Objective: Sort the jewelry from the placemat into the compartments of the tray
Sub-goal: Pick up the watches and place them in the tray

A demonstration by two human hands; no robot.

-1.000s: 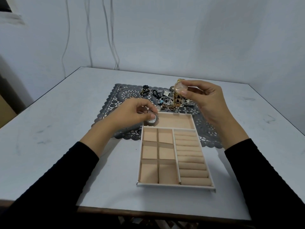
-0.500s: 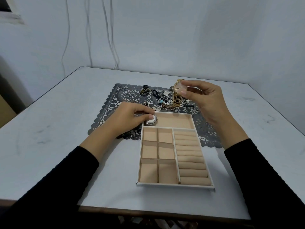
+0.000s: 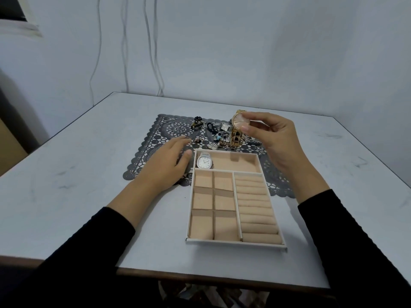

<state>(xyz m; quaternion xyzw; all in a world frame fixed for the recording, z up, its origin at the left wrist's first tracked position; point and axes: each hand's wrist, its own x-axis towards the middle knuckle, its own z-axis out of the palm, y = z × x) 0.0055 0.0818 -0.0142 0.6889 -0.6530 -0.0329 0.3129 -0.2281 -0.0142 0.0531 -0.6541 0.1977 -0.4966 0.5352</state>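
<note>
Head view is showing the left hand (image 3: pixel 164 165), fingers loosely spread, hovering over the dark lace placemat (image 3: pixel 153 138). One silver white-faced watch (image 3: pixel 204 161) is lying in the far-left corner of the beige compartmented tray (image 3: pixel 235 245). The right hand (image 3: pixel 275 141) is pinching one gold bracelet watch (image 3: pixel 237 127) above the jewelry heap (image 3: pixel 221 138). The pale grey table (image 3: pixel 77 185) is stretching wide either side.

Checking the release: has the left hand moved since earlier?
Yes. The left hand has drawn leftward off the beige compartmented tray, over the dark lace placemat.
</note>
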